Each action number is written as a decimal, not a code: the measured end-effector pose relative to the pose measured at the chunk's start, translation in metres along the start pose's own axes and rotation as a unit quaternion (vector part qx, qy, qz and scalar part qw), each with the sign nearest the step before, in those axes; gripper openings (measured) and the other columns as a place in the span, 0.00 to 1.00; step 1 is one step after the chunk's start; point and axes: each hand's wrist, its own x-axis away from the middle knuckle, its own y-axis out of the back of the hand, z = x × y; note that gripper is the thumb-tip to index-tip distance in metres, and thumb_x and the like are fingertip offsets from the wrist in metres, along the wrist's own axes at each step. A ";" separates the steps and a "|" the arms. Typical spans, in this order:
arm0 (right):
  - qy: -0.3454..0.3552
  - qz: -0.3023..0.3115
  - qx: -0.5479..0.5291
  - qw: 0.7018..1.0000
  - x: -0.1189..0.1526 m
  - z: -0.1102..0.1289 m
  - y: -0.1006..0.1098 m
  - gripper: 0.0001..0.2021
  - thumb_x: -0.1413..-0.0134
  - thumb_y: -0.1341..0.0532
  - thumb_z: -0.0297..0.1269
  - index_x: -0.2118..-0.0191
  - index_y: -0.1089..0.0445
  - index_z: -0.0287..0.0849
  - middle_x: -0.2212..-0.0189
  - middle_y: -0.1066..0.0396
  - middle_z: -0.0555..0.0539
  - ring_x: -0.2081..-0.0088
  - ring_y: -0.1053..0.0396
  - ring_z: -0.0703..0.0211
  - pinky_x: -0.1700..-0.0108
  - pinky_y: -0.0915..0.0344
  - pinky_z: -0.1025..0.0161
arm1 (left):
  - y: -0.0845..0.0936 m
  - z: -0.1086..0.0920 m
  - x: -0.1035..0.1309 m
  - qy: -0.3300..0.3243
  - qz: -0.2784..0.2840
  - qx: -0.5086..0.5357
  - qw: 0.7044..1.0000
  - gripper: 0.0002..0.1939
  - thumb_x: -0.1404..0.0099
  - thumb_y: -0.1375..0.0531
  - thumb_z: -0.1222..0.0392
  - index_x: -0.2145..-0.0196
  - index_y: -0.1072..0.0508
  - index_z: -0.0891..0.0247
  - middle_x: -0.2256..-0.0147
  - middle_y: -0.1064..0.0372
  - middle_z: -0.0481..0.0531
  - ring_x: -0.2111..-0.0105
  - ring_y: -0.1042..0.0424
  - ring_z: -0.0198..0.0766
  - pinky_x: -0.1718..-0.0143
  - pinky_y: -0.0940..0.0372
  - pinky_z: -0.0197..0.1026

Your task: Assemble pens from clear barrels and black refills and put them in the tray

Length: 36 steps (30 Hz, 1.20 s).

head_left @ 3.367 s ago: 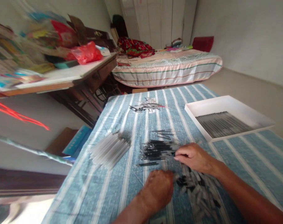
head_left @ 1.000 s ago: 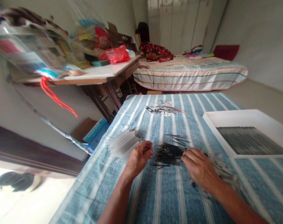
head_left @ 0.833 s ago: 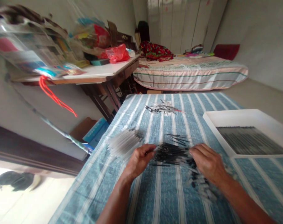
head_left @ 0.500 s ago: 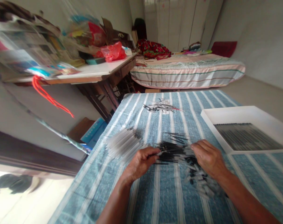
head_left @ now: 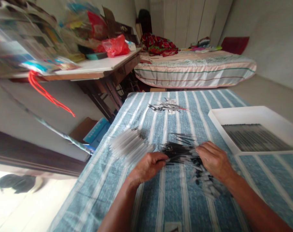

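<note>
So right now my left hand (head_left: 148, 167) is curled with the fingertips pinched on one thin stick at the near-left edge of the pile of black sticks (head_left: 179, 150), which sits mid-cloth on the striped tablecloth (head_left: 161, 199), right between both hands. The sticks run left-right, so the long axis points from one hand toward the other. My right hand (head_left: 212, 159) is palm down, fingers loosely curled over the pile's right end and the heap of small grey and black caps (head_left: 206, 183); can't tell if it's actually gripping anything. Left hand is the one on the stick. The bundle of pale tubes (head_left: 129, 148) lies just left. Compared with a second ago, the left hand has slid right, off the pale tubes and onto the black pile; the white tray (head_left: 233, 112) hasn't been touched.
</note>
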 end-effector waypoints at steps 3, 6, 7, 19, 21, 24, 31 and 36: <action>-0.011 0.027 -0.037 0.999 0.001 0.002 -0.002 0.13 0.40 0.49 0.24 0.70 0.29 0.39 0.75 0.32 0.46 0.68 0.36 0.59 0.63 0.36 0.63 | -0.004 0.000 0.000 0.008 0.013 0.024 1.000 0.11 0.39 0.45 0.65 0.64 0.23 0.63 0.71 0.28 0.49 0.70 0.33 0.36 0.69 0.38 0.34; 0.000 0.054 -0.080 0.995 -0.001 0.013 -0.005 0.13 0.40 0.48 0.25 0.71 0.29 0.40 0.75 0.31 0.47 0.69 0.34 0.60 0.64 0.35 0.64 | -0.010 -0.002 -0.001 0.011 0.009 0.051 0.999 0.11 0.40 0.45 0.65 0.64 0.23 0.63 0.71 0.29 0.49 0.72 0.34 0.35 0.70 0.40 0.34; 0.005 0.054 -0.098 0.994 -0.001 0.018 -0.006 0.12 0.40 0.48 0.25 0.69 0.29 0.40 0.74 0.30 0.46 0.69 0.33 0.60 0.64 0.35 0.64 | -0.012 -0.004 -0.002 0.011 0.005 0.062 0.998 0.10 0.40 0.44 0.65 0.65 0.23 0.63 0.71 0.29 0.49 0.71 0.34 0.35 0.70 0.40 0.34; -0.132 0.360 -0.004 0.924 -0.006 0.013 0.022 0.09 0.45 0.42 0.32 0.72 0.25 0.45 0.76 0.24 0.49 0.71 0.26 0.57 0.70 0.40 0.65 | -0.017 -0.008 -0.003 -0.013 -0.116 0.383 0.916 0.12 0.41 0.37 0.59 0.60 0.25 0.66 0.71 0.29 0.52 0.75 0.34 0.31 0.74 0.40 0.34; -0.130 0.397 0.039 0.907 -0.007 0.017 0.020 0.09 0.46 0.42 0.32 0.73 0.25 0.44 0.75 0.23 0.46 0.70 0.25 0.53 0.70 0.41 0.65 | -0.021 -0.008 -0.004 -0.015 -0.112 0.422 0.899 0.14 0.42 0.36 0.59 0.58 0.26 0.65 0.71 0.28 0.52 0.75 0.34 0.31 0.75 0.40 0.33; -0.127 0.416 0.072 0.898 -0.009 0.023 0.016 0.08 0.47 0.41 0.33 0.73 0.25 0.43 0.74 0.23 0.43 0.69 0.25 0.51 0.70 0.42 0.64 | -0.026 -0.010 -0.004 0.003 -0.099 0.438 0.893 0.16 0.43 0.35 0.60 0.55 0.26 0.64 0.72 0.28 0.51 0.75 0.34 0.30 0.75 0.40 0.33; -0.144 0.411 0.057 0.898 -0.012 0.023 0.016 0.07 0.46 0.42 0.33 0.69 0.26 0.44 0.73 0.23 0.45 0.68 0.26 0.53 0.70 0.45 0.65 | -0.027 -0.013 -0.004 0.021 -0.063 0.393 0.917 0.16 0.42 0.36 0.58 0.57 0.24 0.64 0.72 0.29 0.51 0.76 0.34 0.30 0.76 0.42 0.33; -0.129 0.421 0.022 0.898 -0.013 0.026 0.021 0.08 0.46 0.42 0.32 0.70 0.26 0.46 0.73 0.23 0.48 0.67 0.26 0.55 0.70 0.46 0.65 | -0.026 -0.012 -0.006 0.034 -0.057 0.393 0.917 0.15 0.43 0.36 0.57 0.58 0.24 0.65 0.73 0.29 0.50 0.77 0.34 0.30 0.77 0.43 0.33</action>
